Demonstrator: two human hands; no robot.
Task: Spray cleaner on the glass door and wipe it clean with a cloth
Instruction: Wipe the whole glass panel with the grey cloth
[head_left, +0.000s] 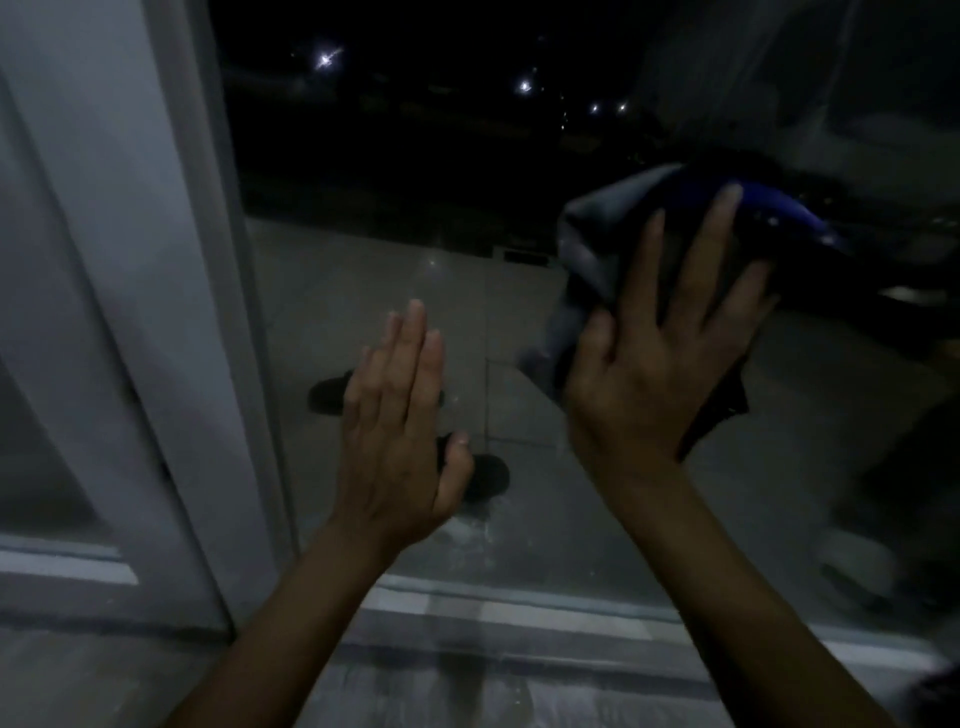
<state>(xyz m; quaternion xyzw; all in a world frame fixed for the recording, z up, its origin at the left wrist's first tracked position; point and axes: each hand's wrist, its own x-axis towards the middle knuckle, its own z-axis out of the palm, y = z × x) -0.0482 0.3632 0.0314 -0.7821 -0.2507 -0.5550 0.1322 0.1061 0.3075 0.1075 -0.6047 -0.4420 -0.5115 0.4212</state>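
Note:
The glass door fills the middle and right of the head view, dark outside. My right hand lies flat with spread fingers on a grey and blue cloth, holding it against the pane. My left hand is flat and bare, fingers together, held up at the glass lower left of the cloth; I cannot tell if it touches. No spray bottle shows.
A white door frame stands at the left. The sliding track runs along the bottom. Through the glass lie a tiled floor and a pair of dark sandals. Distant lights dot the dark background.

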